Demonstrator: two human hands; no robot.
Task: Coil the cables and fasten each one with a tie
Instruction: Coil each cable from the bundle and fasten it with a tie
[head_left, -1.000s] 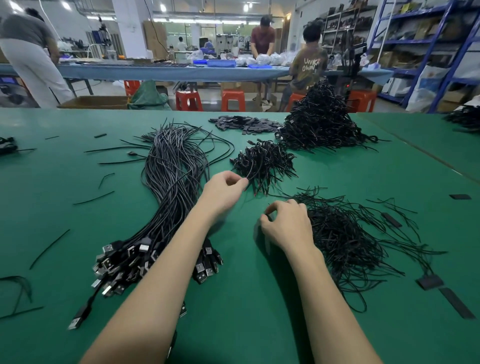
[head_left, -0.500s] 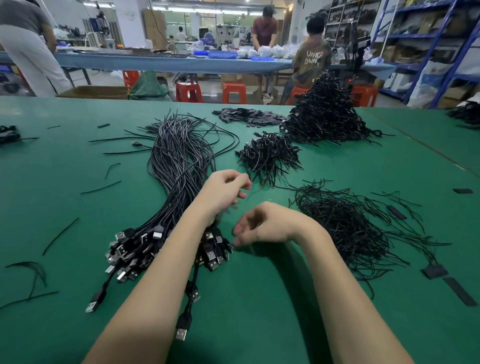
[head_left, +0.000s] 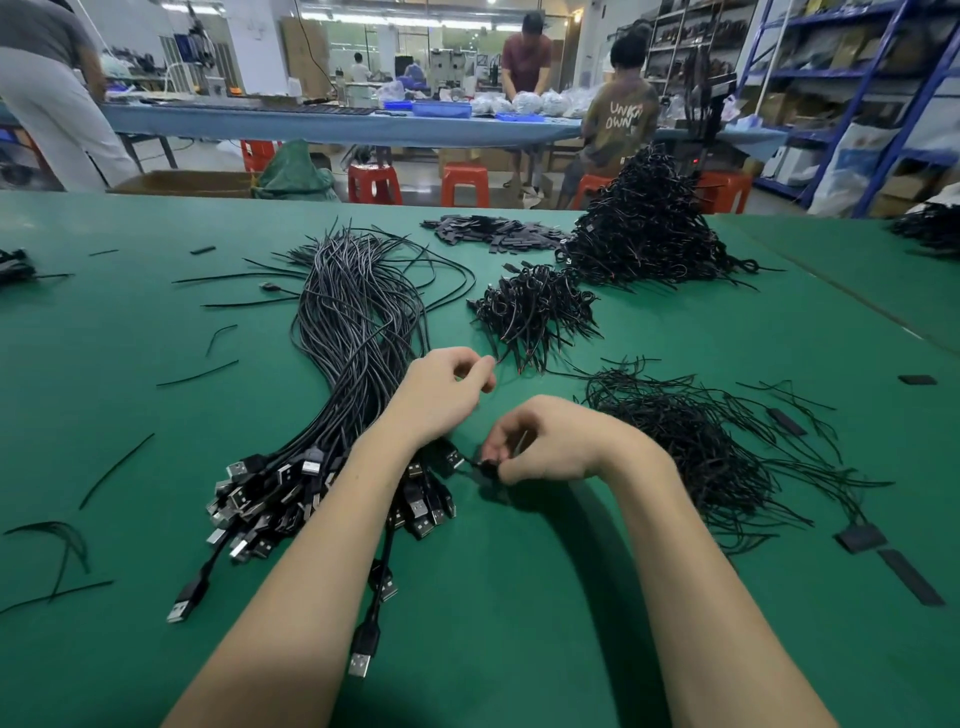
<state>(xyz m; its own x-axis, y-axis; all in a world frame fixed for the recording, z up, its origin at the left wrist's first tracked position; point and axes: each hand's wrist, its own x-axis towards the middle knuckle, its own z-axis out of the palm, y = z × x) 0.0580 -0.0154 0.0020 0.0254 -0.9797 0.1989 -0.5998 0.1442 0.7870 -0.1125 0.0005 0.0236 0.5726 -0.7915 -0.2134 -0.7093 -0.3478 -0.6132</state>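
Observation:
A thick bundle of black USB cables (head_left: 358, 332) lies on the green table (head_left: 130, 374), its plugs (head_left: 270, 493) fanned out toward me. My right hand (head_left: 556, 441) pinches one black plug (head_left: 480, 463) at the right edge of that fan. Just above the plugs hovers my left hand (head_left: 444, 395); its fingers are curled and I see nothing in them. Loose black ties (head_left: 691, 441) form a heap right of my right hand. A small pile of coiled cables (head_left: 535, 309) sits beyond my left hand.
A tall heap of coiled cables (head_left: 649, 234) and a flat pile of black strips (head_left: 493, 234) lie at the table's far side. Stray ties (head_left: 197, 371) dot the left. Black strips (head_left: 862, 538) lie at right. People work at a bench behind.
My right hand has left the tie heap, swung left and taken hold of a plug. My left hand has pulled back from the small coiled pile toward the plugs.

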